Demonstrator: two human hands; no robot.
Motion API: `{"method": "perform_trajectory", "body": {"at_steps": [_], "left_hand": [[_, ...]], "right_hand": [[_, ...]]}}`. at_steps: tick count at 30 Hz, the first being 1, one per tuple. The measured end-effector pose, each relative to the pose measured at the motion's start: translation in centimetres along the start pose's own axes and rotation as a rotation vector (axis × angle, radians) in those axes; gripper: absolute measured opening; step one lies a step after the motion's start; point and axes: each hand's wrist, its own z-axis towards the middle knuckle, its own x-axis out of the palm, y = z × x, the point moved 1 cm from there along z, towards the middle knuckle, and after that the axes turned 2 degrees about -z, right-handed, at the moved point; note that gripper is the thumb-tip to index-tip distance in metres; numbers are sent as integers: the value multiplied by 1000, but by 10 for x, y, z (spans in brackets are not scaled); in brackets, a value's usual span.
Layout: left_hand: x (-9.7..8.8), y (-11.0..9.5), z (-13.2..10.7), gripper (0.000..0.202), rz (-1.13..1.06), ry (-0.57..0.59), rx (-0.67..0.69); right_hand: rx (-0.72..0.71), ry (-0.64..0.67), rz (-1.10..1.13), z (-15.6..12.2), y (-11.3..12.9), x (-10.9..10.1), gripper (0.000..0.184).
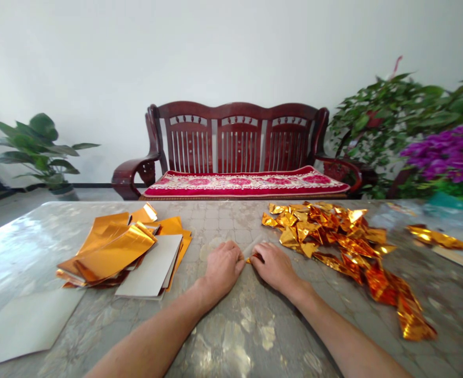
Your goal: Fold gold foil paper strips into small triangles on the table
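My left hand point(224, 266) and my right hand point(274, 266) are close together at the middle of the table, fingers bent and pinched. Between them is a sheet of gold foil paper point(248, 260); only a glint of gold and a pale edge of it show, the rest being hidden by my fingers. On the left lies a loose stack of flat gold foil sheets point(113, 252), some with the pale back up point(149, 268). To the right of my right hand spreads a heap of folded gold foil pieces point(334, 236).
The table point(239, 341) has a patterned grey cover. A pale sheet point(30, 320) lies at the left front. At the right are clear plastic point(397, 212) and one more foil piece point(444, 237). Behind stand a wooden bench point(237, 139) and plants point(38, 144).
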Motion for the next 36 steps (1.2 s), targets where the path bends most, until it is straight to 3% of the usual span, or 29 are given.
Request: {"method": "perform_trajectory", "body": {"at_steps": [12,28,32,36], "left_hand": [[5,-1,1,18,80,-19,4],[7,1,2,13,-3,-52,40],[8,1,1,14,1,-50,62],[8,1,1,14,22,-45,71]], "right_hand": [[-70,28,29,1,-5,1,16],[-18,-10,86,-2,-7,2,15],[3,-12,167,-3,-7,1,5],[-69,-11,250,-5,-6,-2,16]]}}
